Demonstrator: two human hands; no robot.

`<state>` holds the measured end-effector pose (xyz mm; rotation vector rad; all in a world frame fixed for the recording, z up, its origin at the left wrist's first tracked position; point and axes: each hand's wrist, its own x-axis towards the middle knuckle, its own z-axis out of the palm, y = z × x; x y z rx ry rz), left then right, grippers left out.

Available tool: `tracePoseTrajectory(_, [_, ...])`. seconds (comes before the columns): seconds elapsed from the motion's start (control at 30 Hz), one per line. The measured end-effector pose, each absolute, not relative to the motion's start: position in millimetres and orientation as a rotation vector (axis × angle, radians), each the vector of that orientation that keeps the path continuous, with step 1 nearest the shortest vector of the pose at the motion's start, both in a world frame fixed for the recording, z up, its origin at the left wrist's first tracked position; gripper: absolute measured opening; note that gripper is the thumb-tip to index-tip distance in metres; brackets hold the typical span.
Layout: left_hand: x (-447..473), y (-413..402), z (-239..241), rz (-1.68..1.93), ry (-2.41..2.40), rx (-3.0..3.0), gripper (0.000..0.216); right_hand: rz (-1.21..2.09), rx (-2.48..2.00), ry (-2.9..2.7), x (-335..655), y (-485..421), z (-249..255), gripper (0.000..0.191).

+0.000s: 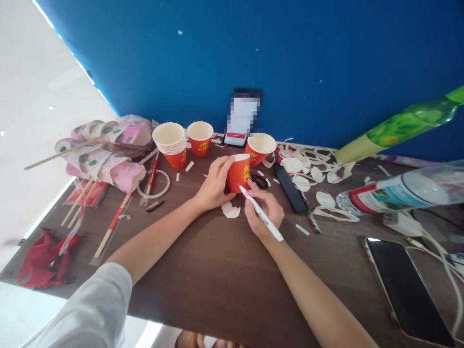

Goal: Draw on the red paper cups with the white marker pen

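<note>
Right now the red paper cup (235,180) is at the middle of the brown table (203,280), mouth up, between the two hands. The left hand (216,182) is partly curled, its fingers and thumb gripping the cup's left side. The right hand (267,212) is folded around a white marker (264,216), whose pink tip meets the cup's lower wall. A torn white paper piece (231,210) lies just on the near side of the cup. Another red cup (258,151) is just beyond it to the right; farther left are a lone cup (200,140) and a stack of cups (175,158). Curly white scraps (292,165) and a black cutter (291,187) lie to the right, with a clear bottle (398,193) past them. A dark-screened phone (408,285) rests at the near right. Pink spotted paper bundles (105,169) fill the far left, with red cloth (45,263) nearer.
</note>
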<state>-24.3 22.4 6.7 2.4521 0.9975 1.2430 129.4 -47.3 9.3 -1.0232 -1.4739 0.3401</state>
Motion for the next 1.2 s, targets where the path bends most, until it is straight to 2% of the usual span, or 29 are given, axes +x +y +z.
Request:
tracePoseTrajectory(0.83, [-23.4, 19.7, 9.2, 1.275, 0.999, 2.479, 0.092, 0.285, -1.156, -1.400, 126.9, -45.6, 9.1, 0.014])
tracePoseTrajectory(1.2, [-23.9, 19.8, 7.7, 1.219, 1.027, 2.423, 0.095, 0.317, -1.154, -1.377, 128.5, -44.9, 12.0, 0.008])
